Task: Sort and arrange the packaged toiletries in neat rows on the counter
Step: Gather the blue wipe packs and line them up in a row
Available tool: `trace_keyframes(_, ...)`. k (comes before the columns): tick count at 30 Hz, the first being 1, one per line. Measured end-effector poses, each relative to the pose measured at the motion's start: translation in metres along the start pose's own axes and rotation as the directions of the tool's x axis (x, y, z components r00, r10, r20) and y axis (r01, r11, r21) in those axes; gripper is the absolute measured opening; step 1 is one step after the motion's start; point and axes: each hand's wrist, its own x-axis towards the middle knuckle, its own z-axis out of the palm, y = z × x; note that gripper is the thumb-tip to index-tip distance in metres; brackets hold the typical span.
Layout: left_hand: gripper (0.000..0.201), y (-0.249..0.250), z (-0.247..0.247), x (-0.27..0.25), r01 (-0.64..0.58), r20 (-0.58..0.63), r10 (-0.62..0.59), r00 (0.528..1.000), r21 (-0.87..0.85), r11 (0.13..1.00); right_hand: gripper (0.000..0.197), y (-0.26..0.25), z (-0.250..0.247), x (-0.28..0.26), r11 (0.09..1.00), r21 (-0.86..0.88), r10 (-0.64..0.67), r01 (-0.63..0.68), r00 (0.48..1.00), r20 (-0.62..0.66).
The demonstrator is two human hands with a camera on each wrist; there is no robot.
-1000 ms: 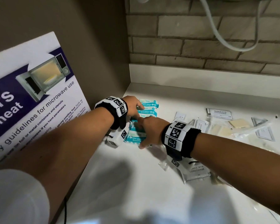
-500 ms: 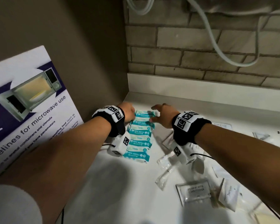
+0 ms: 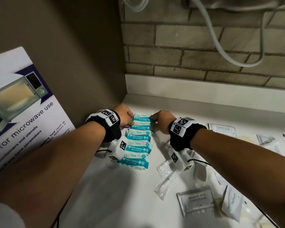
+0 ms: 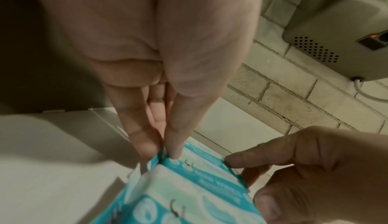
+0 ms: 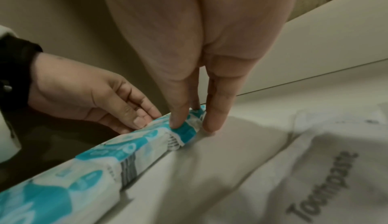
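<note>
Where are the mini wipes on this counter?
In the head view, the wipes lie in a row at the counter's left, along the side wall; the left hand and right hand pinch its far end.

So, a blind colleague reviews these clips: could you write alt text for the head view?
The left hand and right hand pinch the ends of the farthest mini wipes pack, one of a row of five on a white counter. A shampoo sachet and toothpaste sachet lie loose to the right; a microwave poster is at left.
</note>
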Motion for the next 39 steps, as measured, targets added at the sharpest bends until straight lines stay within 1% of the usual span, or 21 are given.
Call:
trace_keyframes(3,0.032,0.0,-0.001,0.0,-0.003,0.0,0.003,1.0,-0.011,1.0,0.051,-0.002,-0.002,0.0,1.0,-0.009,0.003,-0.003,1.0,0.005)
trace_keyframes(6,0.031,0.0,0.0,0.0,-0.007,-0.003,0.007,1.0,-0.008,1.0,0.05,-0.002,-0.001,0.0,1.0,-0.024,0.001,-0.001,1.0,0.005)
trace_keyframes(13,0.031,-0.001,0.0,-0.003,-0.032,-0.014,0.032,0.999,0.023,0.999,0.038,-0.005,0.003,0.002,0.995,-0.095,-0.015,0.014,1.0,-0.009)
trace_keyframes(15,0.032,-0.001,-0.001,-0.005,-0.044,-0.012,0.045,0.999,0.04,0.998,0.041,-0.008,0.002,-0.002,0.992,-0.126,-0.009,0.008,1.0,-0.008)
trace_keyframes(17,0.034,-0.002,-0.003,-0.008,-0.063,-0.014,0.064,0.998,0.086,0.994,0.046,-0.009,0.003,-0.005,0.992,-0.129,-0.017,0.011,0.999,-0.043)
trace_keyframes(19,0.032,-0.003,-0.006,-0.012,-0.08,-0.023,0.084,0.996,0.15,0.985,0.049,-0.014,0.004,-0.014,0.994,-0.096,-0.064,0.055,0.994,-0.09)
trace_keyframes(21,0.029,-0.003,-0.011,-0.018,-0.091,-0.044,0.104,0.994,0.228,0.969,0.043,-0.022,0.005,-0.025,0.98,-0.111,-0.173,0.163,0.98,-0.094)
trace_keyframes(23,0.03,-0.001,-0.015,-0.025,-0.11,-0.061,0.136,0.989,0.311,0.944,0.032,-0.033,0.01,-0.04,0.945,-0.16,-0.293,0.285,0.956,-0.026)
trace_keyframes(25,0.031,0.003,-0.016,-0.033,-0.141,-0.045,0.167,0.985,0.349,0.926,0.027,-0.04,0.019,-0.051,0.906,-0.229,-0.351,0.356,0.934,0.066)
trace_keyframes(26,0.03,0.005,-0.015,-0.033,-0.152,-0.032,0.176,0.984,0.363,0.919,0.024,-0.04,0.025,-0.052,0.888,-0.267,-0.361,0.374,0.927,0.095)
trace_keyframes(28,0.024,0.006,-0.012,-0.036,-0.172,-0.018,0.194,0.981,0.39,0.905,0.015,-0.04,0.034,-0.055,0.865,-0.311,-0.378,0.393,0.919,0.109)
trace_keyframes(31,0.012,0.006,-0.007,-0.036,-0.241,0.0,0.265,0.964,0.412,0.879,0.019,-0.037,0.038,-0.056,0.845,-0.346,-0.399,0.409,0.911,0.103)
trace_keyframes(33,0.019,0.006,-0.005,-0.037,-0.29,0.044,0.303,0.952,0.444,0.848,0.02,-0.035,0.038,-0.056,0.842,-0.348,-0.402,0.411,0.91,0.103)
trace_keyframes(35,0.031,0.006,-0.005,-0.039,-0.305,0.085,0.304,0.949,0.488,0.818,0.02,-0.035,0.036,-0.055,0.842,-0.343,-0.402,0.417,0.908,0.119)
trace_keyframes(36,0.034,0.006,-0.006,-0.04,-0.308,0.101,0.3,0.949,0.505,0.806,0.019,-0.035,0.036,-0.054,0.844,-0.336,-0.4,0.417,0.908,0.123)
trace_keyframes(39,0.033,0.005,-0.008,-0.038,-0.305,0.114,0.289,0.951,0.518,0.799,0.019,-0.036,0.034,-0.053,0.837,-0.342,-0.408,0.427,0.904,0.131)
